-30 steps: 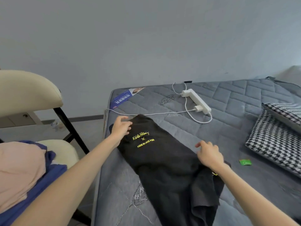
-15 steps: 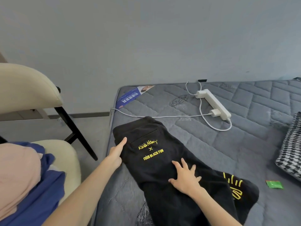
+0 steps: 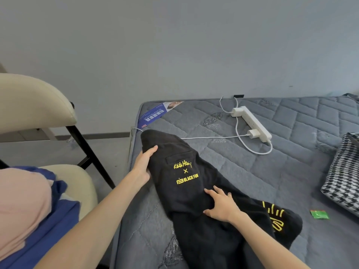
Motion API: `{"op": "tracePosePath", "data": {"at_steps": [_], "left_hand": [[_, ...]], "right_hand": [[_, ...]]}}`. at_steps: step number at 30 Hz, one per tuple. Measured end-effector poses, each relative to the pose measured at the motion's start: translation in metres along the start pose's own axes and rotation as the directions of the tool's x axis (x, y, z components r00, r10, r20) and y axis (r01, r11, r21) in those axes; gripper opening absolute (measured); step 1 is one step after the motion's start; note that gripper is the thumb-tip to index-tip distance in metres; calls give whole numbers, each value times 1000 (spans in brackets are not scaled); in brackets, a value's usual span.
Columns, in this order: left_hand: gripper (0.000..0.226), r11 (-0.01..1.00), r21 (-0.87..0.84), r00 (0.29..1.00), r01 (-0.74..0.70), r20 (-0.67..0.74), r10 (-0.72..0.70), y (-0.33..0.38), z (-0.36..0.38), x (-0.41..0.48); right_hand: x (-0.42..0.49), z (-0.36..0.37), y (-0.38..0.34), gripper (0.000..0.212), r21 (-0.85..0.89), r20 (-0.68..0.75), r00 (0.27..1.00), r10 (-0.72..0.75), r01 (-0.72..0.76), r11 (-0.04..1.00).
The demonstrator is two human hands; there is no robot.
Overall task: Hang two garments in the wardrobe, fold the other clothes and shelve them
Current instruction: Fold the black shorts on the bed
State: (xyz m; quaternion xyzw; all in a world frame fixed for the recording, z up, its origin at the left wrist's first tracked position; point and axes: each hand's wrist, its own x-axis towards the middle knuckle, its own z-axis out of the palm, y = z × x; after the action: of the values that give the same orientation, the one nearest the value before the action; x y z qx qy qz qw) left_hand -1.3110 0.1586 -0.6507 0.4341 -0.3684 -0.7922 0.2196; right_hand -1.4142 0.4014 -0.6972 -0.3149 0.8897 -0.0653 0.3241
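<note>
Black trousers [image 3: 194, 200] with yellow lettering lie spread diagonally on the grey quilted mattress [image 3: 281, 181]. My left hand [image 3: 143, 166] holds the garment's left edge near its top end. Its thumb lies on top and the fingers are tucked under the cloth. My right hand [image 3: 221, 206] presses flat on the middle of the trousers with the fingers spread. A yellow print shows on the folded part at the lower right. More clothes, a pink garment [image 3: 21, 206] over a blue one [image 3: 62, 214], are piled on the chair seat to the left.
A cream chair [image 3: 35, 100] with black legs stands close to the mattress's left side. A white power strip [image 3: 252, 123] with cables lies at the far end of the mattress, with a blue leaflet [image 3: 153, 117] at its corner. A houndstooth pillow [image 3: 342, 177] and a green packet [image 3: 319, 213] are at the right.
My left hand went from lying beside the trousers to taking hold of their left edge. My right hand stayed pressed on the cloth, shifting slightly.
</note>
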Motion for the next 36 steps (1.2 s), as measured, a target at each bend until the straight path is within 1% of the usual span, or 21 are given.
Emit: {"op": "tracePosePath", "data": {"at_steps": [2, 4, 5, 7, 8, 10, 12, 14, 16, 18, 20, 21, 24, 26, 27, 28, 30, 32, 34, 35, 36], "left_hand": [[49, 999, 24, 996, -45, 75, 43, 11, 9, -17], [40, 997, 34, 987, -75, 146, 69, 26, 15, -36], [34, 995, 34, 981, -89, 176, 82, 36, 18, -48], [22, 991, 54, 968, -126, 226, 110, 61, 22, -74], [19, 986, 75, 960, -151, 251, 128, 76, 24, -88], [23, 974, 108, 935, -202, 317, 159, 106, 25, -116], [27, 961, 122, 908, -249, 375, 188, 136, 22, -145], [27, 943, 150, 892, -298, 397, 218, 164, 16, -175], [36, 908, 174, 874, -381, 388, 292, 191, 9, -203], [40, 867, 196, 855, -458, 363, 369, 212, 0, -228], [19, 838, 203, 839, -506, 343, 423, 226, -11, -253], [13, 827, 196, 828, -527, 336, 448, 232, -17, -262], [10, 788, 215, 808, -577, 290, 512, 246, -38, -287], [25, 745, 258, 787, -616, 253, 563, 252, -49, -301], [29, 720, 278, 772, -635, 238, 589, 255, -55, -307], [29, 692, 290, 750, -661, 229, 620, 258, -59, -314], [34, 650, 290, 709, -703, 217, 671, 266, -69, -328], [48, 608, 271, 662, -746, 203, 722, 281, -75, -343], [49, 552, 256, 601, -794, 185, 778, 299, -76, -356], [44, 528, 261, 578, -808, 181, 796, 306, -76, -361], [36, 520, 289, 580, -804, 181, 795, 309, -76, -366]], "right_hand": [[-7, -12, 1, 69, 48, -28, 1000, 0, 2, 999], [-18, -29, -7, 51, 192, -207, 978, 22, 19, 981], [-23, -39, -13, 44, 258, -321, 947, 27, 60, 964], [-33, -65, -31, 40, 336, -516, 856, -17, 221, 915], [-39, -79, -42, 41, 382, -585, 810, -47, 325, 865], [-55, -112, -68, 50, 464, -664, 742, -88, 501, 731], [-74, -144, -95, 62, 536, -681, 717, -149, 626, 566], [-96, -171, -121, 65, 607, -657, 716, -238, 689, 396], [-113, -190, -142, 61, 641, -610, 718, -335, 696, 324], [-124, -199, -160, 67, 694, -543, 714, -442, 678, 242], [-132, -200, -176, 75, 747, -480, 691, -540, 645, 161], [-137, -199, -184, 74, 752, -472, 674, -568, 644, 139], [-156, -195, -209, 60, 717, -533, 620, -576, 692, 82], [-171, -195, -224, 54, 695, -596, 599, -535, 718, 31], [-179, -198, -231, 47, 658, -634, 579, -512, 752, 35], [-188, -202, -239, 38, 599, -671, 550, -498, 797, 73], [-208, -215, -253, 26, 460, -723, 461, -514, 877, 140], [-229, -233, -270, 25, 339, -784, 348, -514, 934, 115], [-247, -251, -288, 25, 220, -859, 226, -459, 973, 67], [-254, -259, -295, 25, 177, -877, 190, -441, 982, 72], [-259, -264, -300, 24, 160, -869, 195, -455, 980, 115]]}}
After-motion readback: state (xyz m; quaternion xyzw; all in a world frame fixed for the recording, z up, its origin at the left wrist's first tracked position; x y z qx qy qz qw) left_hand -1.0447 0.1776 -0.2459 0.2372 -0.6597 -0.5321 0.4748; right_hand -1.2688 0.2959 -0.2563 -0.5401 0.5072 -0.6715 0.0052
